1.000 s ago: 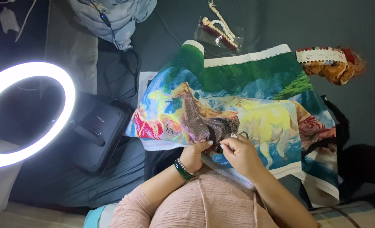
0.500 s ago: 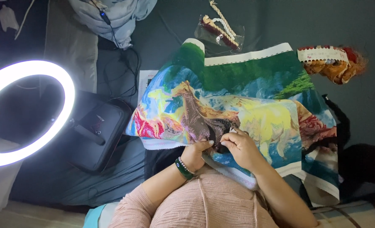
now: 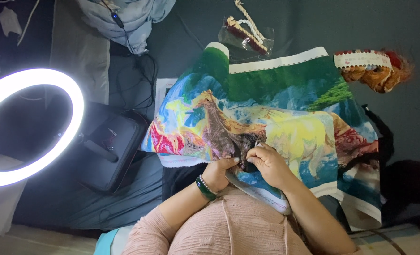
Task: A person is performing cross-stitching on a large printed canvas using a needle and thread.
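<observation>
Right hand (image 3: 268, 164) fingers curled shut, pinching the embroidery cloth (image 3: 266, 113) at its dark brown patch; left hand (image 3: 221, 171) grips the cloth's lower edge from below, thumb on top, touching the right. Versus half a second ago: right hand sits slightly lower, fingers tucked tighter; cloth hasn't shifted. Cloth is draped over the lap, spreading up onto the grey bedding (image 3: 304, 23). Green bracelet (image 3: 203, 186) on left wrist. Further out: black case (image 3: 108, 151), lit ring light (image 3: 30, 125) at left, thread bundle (image 3: 373, 71) top right
</observation>
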